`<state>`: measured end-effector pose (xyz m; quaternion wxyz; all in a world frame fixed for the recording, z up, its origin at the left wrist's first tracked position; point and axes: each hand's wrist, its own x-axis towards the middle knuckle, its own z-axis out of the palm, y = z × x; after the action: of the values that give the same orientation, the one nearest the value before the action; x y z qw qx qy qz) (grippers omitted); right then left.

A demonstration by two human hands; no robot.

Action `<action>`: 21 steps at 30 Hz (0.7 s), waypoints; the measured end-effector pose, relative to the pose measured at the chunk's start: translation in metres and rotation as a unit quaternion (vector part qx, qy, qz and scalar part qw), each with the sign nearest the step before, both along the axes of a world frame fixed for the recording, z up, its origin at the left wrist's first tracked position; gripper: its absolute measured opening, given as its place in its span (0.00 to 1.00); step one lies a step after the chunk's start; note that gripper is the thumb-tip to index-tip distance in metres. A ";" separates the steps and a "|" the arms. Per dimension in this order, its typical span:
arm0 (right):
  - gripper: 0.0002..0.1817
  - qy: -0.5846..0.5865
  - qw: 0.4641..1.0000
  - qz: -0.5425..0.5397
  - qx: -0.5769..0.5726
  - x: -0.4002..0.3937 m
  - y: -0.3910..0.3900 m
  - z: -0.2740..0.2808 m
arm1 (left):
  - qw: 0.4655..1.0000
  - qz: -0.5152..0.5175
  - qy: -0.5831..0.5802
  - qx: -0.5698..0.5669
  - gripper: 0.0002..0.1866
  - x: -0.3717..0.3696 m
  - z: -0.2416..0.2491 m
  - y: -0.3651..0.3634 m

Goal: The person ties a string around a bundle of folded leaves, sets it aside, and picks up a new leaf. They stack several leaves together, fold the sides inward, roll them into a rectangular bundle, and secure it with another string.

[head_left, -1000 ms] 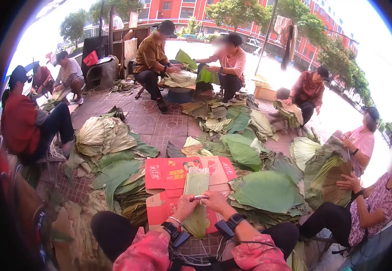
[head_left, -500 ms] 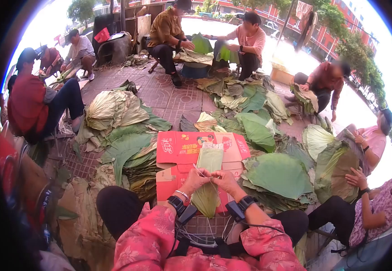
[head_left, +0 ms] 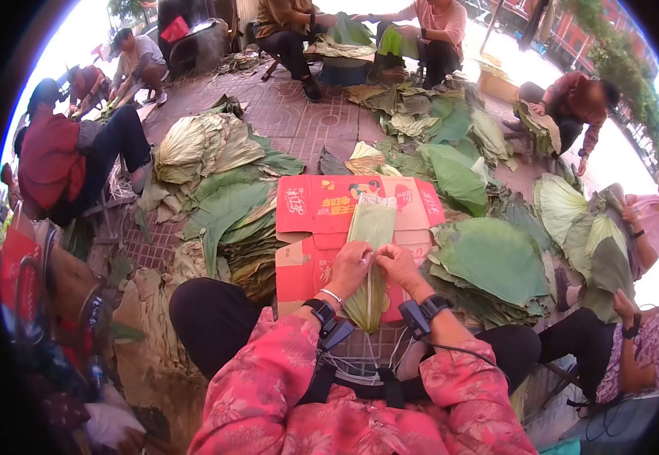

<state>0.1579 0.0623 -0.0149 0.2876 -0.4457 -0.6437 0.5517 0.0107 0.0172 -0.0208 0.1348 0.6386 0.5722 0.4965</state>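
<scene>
The left hand (head_left: 351, 269) and the right hand (head_left: 398, 267) are side by side at the middle of a folded leaf (head_left: 373, 224). The fingers of each hand are pinched together there, but I cannot tell if they squeeze the leaf or a thin string. The folded leaf is long and pale green, with its flat end far and its darker, rounded end near.

The left wrist has one silver bangle (head_left: 332, 296), and each wrist has one black strap with a black box. Both sleeves are pink with flowers.

Under the far part of the leaf is one flat red cardboard box (head_left: 310, 205), opened out. The small red writing on it says "电动车" — the big white writing on the left and right flaps is too curly to read.

One pile of big leaves (head_left: 492, 262) is just right of the cardboard, with a wide green leaf on top. Another leaf pile (head_left: 231, 212) is on the left, next to a pale, crinkly heap (head_left: 210, 150). More leaves (head_left: 428, 114) lie on the far side, near one blue tub (head_left: 345, 73).

I count at least eight other people around — three left, two far, three right.
</scene>
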 end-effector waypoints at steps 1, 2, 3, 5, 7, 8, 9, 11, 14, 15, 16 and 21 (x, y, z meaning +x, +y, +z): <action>0.05 0.024 1.000 0.006 -0.015 0.000 0.000 0.001 | 1.000 0.008 -0.009 -0.013 0.04 0.001 0.002 0.000; 0.06 0.048 0.998 0.011 -0.029 0.000 0.000 0.003 | 0.999 0.015 -0.019 -0.026 0.04 0.003 0.003 -0.001; 0.06 0.072 0.996 0.016 -0.043 0.000 0.000 0.005 | 0.999 0.017 -0.024 -0.024 0.04 0.004 0.002 -0.001; 0.07 0.057 0.997 0.030 -0.041 0.000 0.000 0.008 | 0.999 0.021 -0.031 -0.019 0.04 0.004 -0.001 0.000; 0.07 0.044 0.997 0.042 -0.049 -0.001 0.000 0.014 | 0.995 0.010 -0.087 -0.043 0.05 0.003 -0.005 0.001; 0.07 0.038 0.996 0.046 -0.059 0.000 0.000 0.017 | 0.992 0.004 -0.115 -0.055 0.05 0.002 -0.006 0.000; 0.06 0.032 0.996 0.050 -0.069 0.001 0.000 0.019 | 0.992 -0.003 -0.112 -0.056 0.06 0.002 -0.005 0.000; 0.06 0.022 0.997 0.058 -0.054 0.003 0.003 0.014 | 0.993 -0.017 -0.102 -0.059 0.07 -0.002 -0.002 -0.002; 0.06 -0.050 0.996 0.056 0.040 0.004 0.007 0.007 | 0.998 -0.041 -0.046 -0.024 0.06 -0.006 -0.001 -0.003; 0.06 -0.083 0.992 0.052 0.083 0.003 0.006 0.011 | 1.000 -0.026 -0.014 0.002 0.06 -0.008 -0.002 -0.003; 0.06 -0.115 0.984 0.045 0.128 0.003 0.006 0.016 | 0.999 -0.010 0.019 0.029 0.06 -0.010 -0.004 -0.003; 0.06 -0.172 0.958 0.016 0.227 0.015 0.007 0.026 | 0.996 0.027 0.073 -0.043 0.05 -0.030 -0.014 -0.007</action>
<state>0.1731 0.0693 0.0116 0.2573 -0.4467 -0.7989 0.3099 -0.0189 0.0099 -0.0347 0.1063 0.6511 0.6186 0.4268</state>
